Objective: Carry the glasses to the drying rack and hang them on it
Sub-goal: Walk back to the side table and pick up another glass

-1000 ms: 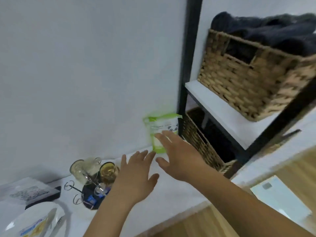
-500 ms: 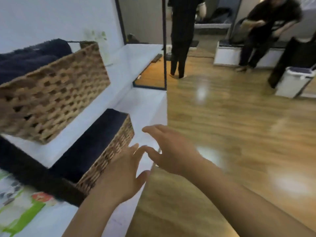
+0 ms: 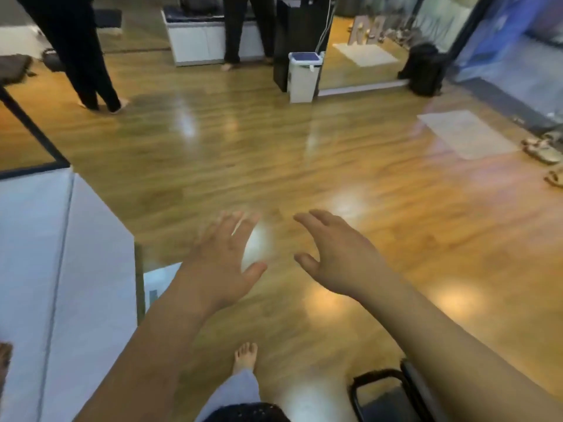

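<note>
Neither the glasses nor the drying rack appear in the head view now. My left hand (image 3: 221, 260) is stretched out in front of me over the wooden floor, fingers spread and empty. My right hand (image 3: 338, 254) hovers beside it, a short gap away, also with fingers apart and nothing in it. Both hands are palm down, above bare floor.
A white counter (image 3: 61, 254) runs along the left. A black chair (image 3: 393, 397) sits at the lower right, near my bare foot (image 3: 245, 357). Two people (image 3: 82, 56) stand at the far side of the wooden floor (image 3: 304, 162), near a white bin (image 3: 303, 76) and sandals (image 3: 542, 150).
The view has swung right, away from the wall, the rack with glasses and the wicker baskets, onto the open room floor. Both hands stayed open and empty, now spread slightly further apart.
</note>
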A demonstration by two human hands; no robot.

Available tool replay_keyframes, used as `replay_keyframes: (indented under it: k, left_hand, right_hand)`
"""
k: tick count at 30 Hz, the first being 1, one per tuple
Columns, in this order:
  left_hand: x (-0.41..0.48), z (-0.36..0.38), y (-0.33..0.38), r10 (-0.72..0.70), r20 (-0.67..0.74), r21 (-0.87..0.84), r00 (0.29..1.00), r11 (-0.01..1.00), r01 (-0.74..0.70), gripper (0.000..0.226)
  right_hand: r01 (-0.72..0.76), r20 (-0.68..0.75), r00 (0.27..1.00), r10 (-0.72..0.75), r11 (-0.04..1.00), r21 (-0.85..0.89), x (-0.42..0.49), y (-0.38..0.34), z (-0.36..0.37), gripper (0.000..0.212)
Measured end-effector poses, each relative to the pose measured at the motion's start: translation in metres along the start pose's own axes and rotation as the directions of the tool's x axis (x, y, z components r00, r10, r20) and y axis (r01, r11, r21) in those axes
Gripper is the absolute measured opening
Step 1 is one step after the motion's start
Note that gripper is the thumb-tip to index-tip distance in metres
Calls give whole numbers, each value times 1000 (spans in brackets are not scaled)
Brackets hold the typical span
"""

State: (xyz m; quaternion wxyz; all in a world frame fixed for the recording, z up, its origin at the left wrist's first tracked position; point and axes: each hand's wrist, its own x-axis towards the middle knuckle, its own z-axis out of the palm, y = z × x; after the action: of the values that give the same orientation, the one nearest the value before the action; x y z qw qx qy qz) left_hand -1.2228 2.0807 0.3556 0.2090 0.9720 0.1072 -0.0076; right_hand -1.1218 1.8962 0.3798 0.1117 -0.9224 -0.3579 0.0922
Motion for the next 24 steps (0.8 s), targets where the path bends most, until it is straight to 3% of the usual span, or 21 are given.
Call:
replay_keyframes:
  k: [3,7,11,16,24]
  left_hand:
    - [45,-7,-19,33,50,15,998,999,-33,78]
    - [99,-33,-52,1,75,35,997,999,-4,77]
    - [144,-56,-67,4,-11,11,1000,1000,-4,75]
    - [207,-55,-51,45,-22,26,999,999,-44,71]
    - [330,-36,19,80,-1,98,997,992,-80,72]
  right_hand:
    - [-90,37,995,90,996,-7,39,9,-10,65]
    - [-93,-14,996,94,995,23,92,7,-20,63]
    - [-75,-65,995,78,996,53,140,7,-29,64]
    - [-84,-70,994,89,994,75,187,44,-37,62]
    - [-80,-130,986,99,986,145,268,167,-77,62]
